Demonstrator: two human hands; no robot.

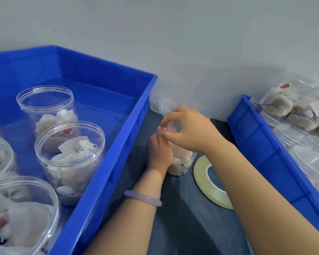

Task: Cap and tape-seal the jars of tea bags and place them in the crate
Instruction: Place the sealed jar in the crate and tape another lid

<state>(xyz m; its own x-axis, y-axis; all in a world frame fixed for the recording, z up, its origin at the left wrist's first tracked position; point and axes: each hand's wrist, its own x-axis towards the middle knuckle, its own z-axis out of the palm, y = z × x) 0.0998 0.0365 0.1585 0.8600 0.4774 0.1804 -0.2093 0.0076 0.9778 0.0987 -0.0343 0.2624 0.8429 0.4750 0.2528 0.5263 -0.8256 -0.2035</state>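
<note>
Fingers of R hand are curled, pinching the cap atop the jar at frame centre — jar is gripped by L hand. Cap best kept level, turned till snug.

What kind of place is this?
Likely a small hand-packing bench: a blue crate holding open jars of tea bags, a tape roll on the dark tabletop, and spare clear lids stacked by the wall.

Two blue plastic crates: left crate, right crate. Five clear plastic jars of tea bags stand in the left, one more jar with one clear lid between them, the right's past counting. One flat roll of pale tape
</note>
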